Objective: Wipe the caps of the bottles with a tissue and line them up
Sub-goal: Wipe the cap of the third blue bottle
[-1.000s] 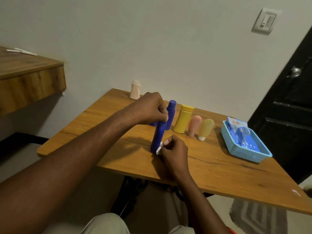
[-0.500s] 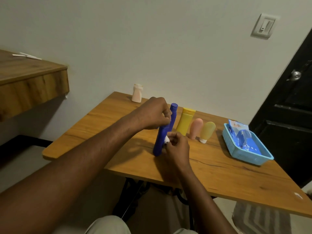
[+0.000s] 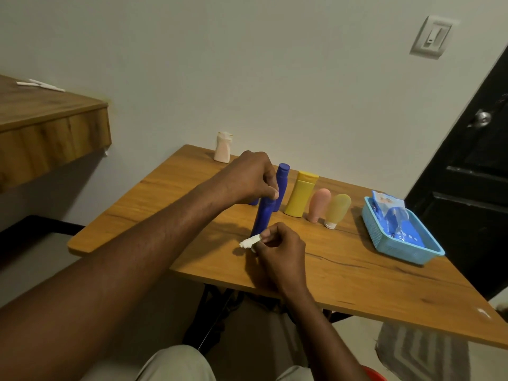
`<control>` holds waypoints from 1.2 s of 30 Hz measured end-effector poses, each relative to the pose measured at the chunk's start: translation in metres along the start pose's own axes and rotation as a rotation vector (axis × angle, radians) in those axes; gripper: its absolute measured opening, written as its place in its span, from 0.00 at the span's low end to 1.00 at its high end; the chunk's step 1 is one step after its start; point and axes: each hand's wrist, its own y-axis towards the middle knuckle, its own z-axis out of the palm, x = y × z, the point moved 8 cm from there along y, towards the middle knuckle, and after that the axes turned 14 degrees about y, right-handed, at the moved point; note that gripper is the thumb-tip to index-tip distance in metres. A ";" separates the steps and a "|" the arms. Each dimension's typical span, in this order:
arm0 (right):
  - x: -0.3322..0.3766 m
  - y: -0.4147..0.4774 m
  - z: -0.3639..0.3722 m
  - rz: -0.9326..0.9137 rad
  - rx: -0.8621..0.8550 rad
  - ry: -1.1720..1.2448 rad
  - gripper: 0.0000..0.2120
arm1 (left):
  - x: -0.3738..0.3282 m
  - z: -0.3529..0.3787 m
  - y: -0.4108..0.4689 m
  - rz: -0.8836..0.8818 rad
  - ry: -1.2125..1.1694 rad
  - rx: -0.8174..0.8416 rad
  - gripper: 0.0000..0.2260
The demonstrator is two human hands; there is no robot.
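Note:
My left hand [image 3: 251, 178] grips the top of a tall blue bottle [image 3: 264, 217] that stands tilted on the wooden table [image 3: 343, 265]. My right hand [image 3: 280, 246] pinches a small wad of white tissue [image 3: 249, 242] near the bottle's lower end. Behind them stands a row: a second blue bottle [image 3: 282, 182], a yellow bottle [image 3: 301, 193], a pink tube [image 3: 318, 204] and a pale yellow tube [image 3: 337, 210] on its white cap. Another blue item is mostly hidden behind my left hand.
A small white bottle [image 3: 223, 147] stands alone at the table's far corner by the wall. A blue plastic basket [image 3: 400, 237] with a tissue pack sits at the right. A wooden shelf [image 3: 49, 133] juts out at the left, a black door [image 3: 472, 174] at the right.
My right hand with the tissue slid up the held bottle, then came back down to its lower end. The left hand keeps its grip on top.

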 end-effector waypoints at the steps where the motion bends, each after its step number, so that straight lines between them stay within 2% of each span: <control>1: -0.002 -0.001 0.002 0.000 0.011 -0.052 0.11 | 0.000 0.000 0.000 0.002 -0.002 0.005 0.05; 5: -0.007 0.007 -0.003 0.044 0.064 -0.184 0.10 | 0.001 -0.001 0.001 0.004 -0.013 0.023 0.05; 9: -0.002 0.019 -0.016 -0.022 0.046 -0.346 0.08 | 0.001 0.001 0.000 0.003 -0.019 0.031 0.05; 22: 0.021 0.021 -0.022 -0.076 -0.168 0.354 0.08 | 0.000 -0.003 -0.003 -0.011 0.031 0.012 0.08; 27: 0.056 0.033 -0.022 -0.172 -0.185 0.358 0.11 | 0.002 -0.002 -0.001 0.007 0.053 0.020 0.09; 31: 0.027 0.027 -0.018 -0.101 -0.148 0.266 0.07 | 0.004 -0.002 -0.002 0.015 0.017 0.005 0.08; 36: -0.022 0.010 -0.010 0.153 -0.007 0.085 0.05 | 0.006 0.001 0.000 0.002 -0.003 -0.006 0.09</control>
